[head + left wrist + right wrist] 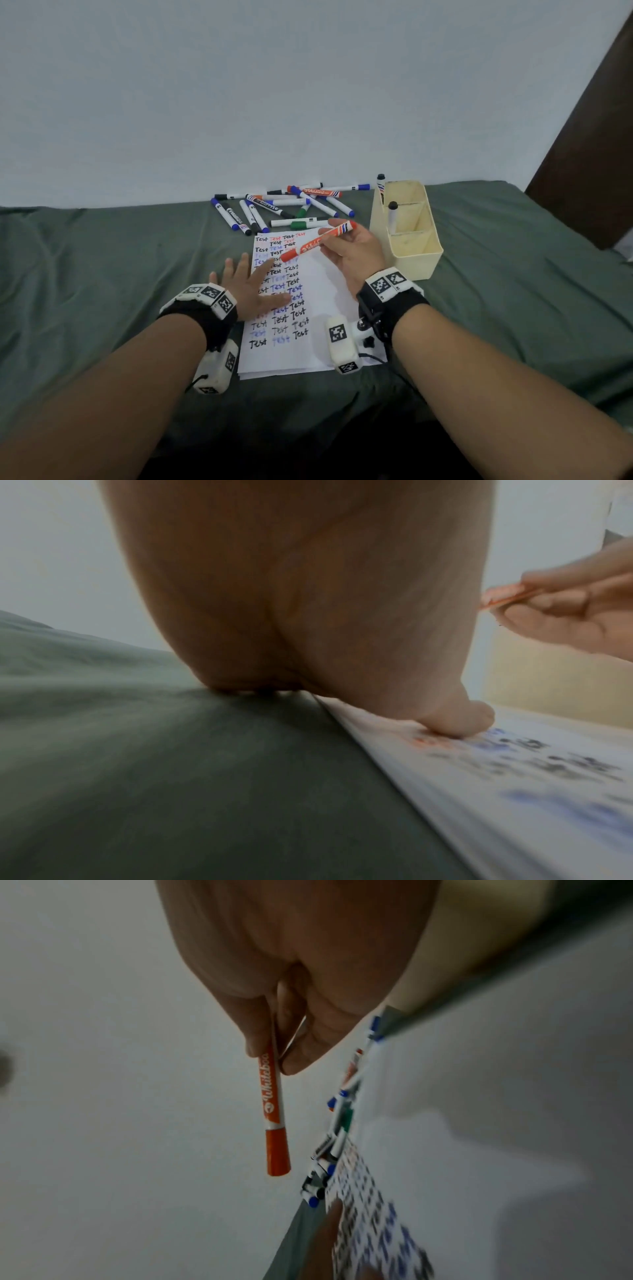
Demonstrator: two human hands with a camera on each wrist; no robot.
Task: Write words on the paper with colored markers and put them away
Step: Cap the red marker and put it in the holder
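Pinching the capped red marker (317, 241) in our right hand (354, 255) above the paper (329, 284), left hand (250, 287) spread flat on it, we risk fumbling the cap one-handed on this soft bed.

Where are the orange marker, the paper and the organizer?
orange marker (310, 247), head view, printed barrel.
paper (329, 291), head view, blank right part.
cream organizer (416, 258), head view, front wall.

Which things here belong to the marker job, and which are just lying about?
Job:
- orange marker, capped, held in right hand
- paper, pressed by left hand
- loose markers
- cream organizer, two markers inside

Lying about:
- green sheet
- wall
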